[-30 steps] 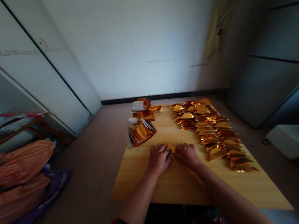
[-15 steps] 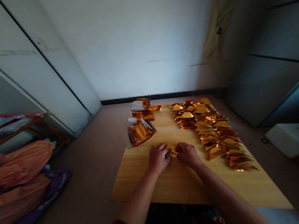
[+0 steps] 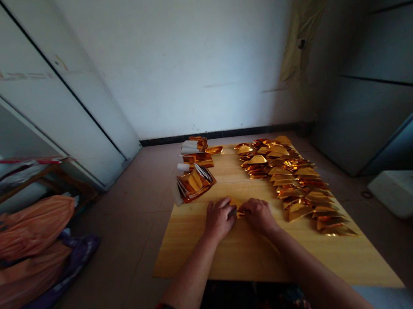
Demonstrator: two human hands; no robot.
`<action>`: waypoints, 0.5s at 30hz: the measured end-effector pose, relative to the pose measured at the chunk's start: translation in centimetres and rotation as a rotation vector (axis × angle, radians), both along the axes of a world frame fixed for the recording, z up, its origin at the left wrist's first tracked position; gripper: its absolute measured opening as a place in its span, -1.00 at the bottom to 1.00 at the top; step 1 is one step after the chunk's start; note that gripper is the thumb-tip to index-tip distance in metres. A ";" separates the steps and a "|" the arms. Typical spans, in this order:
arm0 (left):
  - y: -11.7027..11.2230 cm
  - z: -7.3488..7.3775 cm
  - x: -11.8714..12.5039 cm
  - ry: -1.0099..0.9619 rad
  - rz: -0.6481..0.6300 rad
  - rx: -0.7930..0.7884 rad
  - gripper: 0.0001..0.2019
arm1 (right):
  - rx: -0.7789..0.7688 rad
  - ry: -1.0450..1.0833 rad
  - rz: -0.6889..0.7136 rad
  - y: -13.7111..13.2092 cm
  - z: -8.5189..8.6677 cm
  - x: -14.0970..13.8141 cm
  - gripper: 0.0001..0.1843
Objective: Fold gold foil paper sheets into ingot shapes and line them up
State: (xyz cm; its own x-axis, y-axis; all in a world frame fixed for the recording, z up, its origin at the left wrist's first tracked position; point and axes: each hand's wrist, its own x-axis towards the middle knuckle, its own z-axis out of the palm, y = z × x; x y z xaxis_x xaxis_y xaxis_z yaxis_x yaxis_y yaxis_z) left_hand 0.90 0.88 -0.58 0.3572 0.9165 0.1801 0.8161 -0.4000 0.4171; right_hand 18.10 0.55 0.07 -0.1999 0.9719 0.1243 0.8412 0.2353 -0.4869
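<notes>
While pinching gold paper between curled left hand and right hand, seems well along, with folded pieces right of the paper, unworked bundles leftward.

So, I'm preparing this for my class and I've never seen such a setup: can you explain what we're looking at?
There is no machine here, just a person's bare left hand and right hand. The camera is worn on their head, looking forward and down, so we see roughly what they see. On the wooden table, piles of gold sheets with some white showing lie on the left, and many folded gold shapes on the right. Both hands are at a small piece of gold paper; the fingers hide the exact grip.
</notes>
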 end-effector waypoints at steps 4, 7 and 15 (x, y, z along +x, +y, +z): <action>-0.1 0.2 0.0 0.001 -0.003 -0.014 -0.72 | 0.028 -0.062 0.065 -0.6 0.3 0.1 -0.74; -0.1 0.3 0.0 0.000 -0.001 -0.015 -0.72 | 0.040 -0.106 0.082 -0.9 0.7 0.1 -0.75; -0.2 0.3 0.1 -0.008 0.016 -0.010 -0.75 | -0.014 -0.139 0.064 -1.0 1.0 -0.1 -0.75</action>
State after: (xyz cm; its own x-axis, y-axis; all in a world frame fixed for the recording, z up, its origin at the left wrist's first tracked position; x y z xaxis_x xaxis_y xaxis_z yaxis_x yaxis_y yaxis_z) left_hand 1.05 0.66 -0.33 0.3412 0.9237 0.1740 0.8191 -0.3830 0.4271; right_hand 17.98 -0.41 1.10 -0.2757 0.9581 0.0774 0.8841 0.2844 -0.3708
